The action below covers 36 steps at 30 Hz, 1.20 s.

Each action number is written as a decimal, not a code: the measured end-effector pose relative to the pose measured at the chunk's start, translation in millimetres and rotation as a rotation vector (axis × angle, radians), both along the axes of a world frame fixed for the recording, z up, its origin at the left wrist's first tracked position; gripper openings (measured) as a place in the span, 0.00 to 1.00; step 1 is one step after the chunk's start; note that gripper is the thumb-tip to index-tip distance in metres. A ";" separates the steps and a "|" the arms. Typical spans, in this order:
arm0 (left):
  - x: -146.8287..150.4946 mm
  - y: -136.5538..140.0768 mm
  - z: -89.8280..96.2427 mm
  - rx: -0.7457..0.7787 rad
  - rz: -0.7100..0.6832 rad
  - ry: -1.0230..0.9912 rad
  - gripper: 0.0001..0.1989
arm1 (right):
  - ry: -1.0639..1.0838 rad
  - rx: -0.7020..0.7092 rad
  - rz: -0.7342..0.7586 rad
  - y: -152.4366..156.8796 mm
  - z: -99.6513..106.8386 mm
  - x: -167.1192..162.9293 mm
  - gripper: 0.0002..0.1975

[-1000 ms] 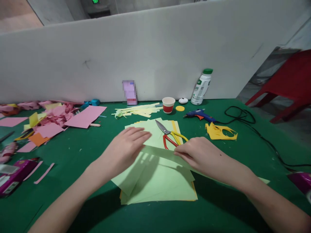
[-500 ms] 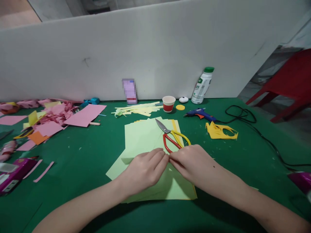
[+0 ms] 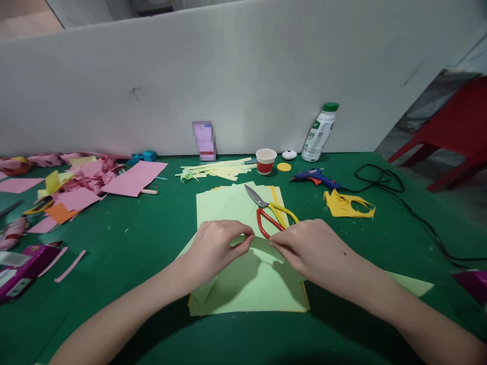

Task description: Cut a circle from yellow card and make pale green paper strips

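The left hand (image 3: 218, 248) and right hand (image 3: 315, 246) each have their grip pinched on the edge of a light green sheet (image 3: 262, 246), just on the near side of the scissors (image 3: 262, 204). Beyond the scissors, a paper cup (image 3: 266, 165) stands on the desk (image 3: 144, 238)

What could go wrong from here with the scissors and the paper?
The scissors lie on the paper stack close to the right hand, so a nudge might shift them. The green sheet pinched by the left hand and right hand could crease or tear if pulled unevenly.
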State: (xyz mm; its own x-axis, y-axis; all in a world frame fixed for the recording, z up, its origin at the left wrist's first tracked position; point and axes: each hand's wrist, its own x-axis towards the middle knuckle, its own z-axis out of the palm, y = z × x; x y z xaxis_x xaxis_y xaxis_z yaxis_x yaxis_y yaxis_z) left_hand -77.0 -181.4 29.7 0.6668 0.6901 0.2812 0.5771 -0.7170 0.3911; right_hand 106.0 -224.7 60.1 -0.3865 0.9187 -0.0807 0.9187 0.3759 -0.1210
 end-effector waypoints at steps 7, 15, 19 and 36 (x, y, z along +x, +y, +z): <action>-9.4 17.2 7.6 0.044 0.104 -0.030 0.08 | 0.063 0.024 -0.046 -0.9 10.8 22.8 0.17; -29.7 49.6 5.6 0.192 0.389 0.021 0.07 | 0.107 0.035 -0.080 2.6 13.6 41.5 0.18; -15.0 31.1 4.0 0.224 0.067 -0.166 0.06 | 0.106 0.002 -0.032 3.5 7.4 26.6 0.17; 5.7 -8.6 -13.7 0.159 -0.137 -0.101 0.06 | -0.021 -0.010 -0.004 -1.8 -5.0 -7.9 0.15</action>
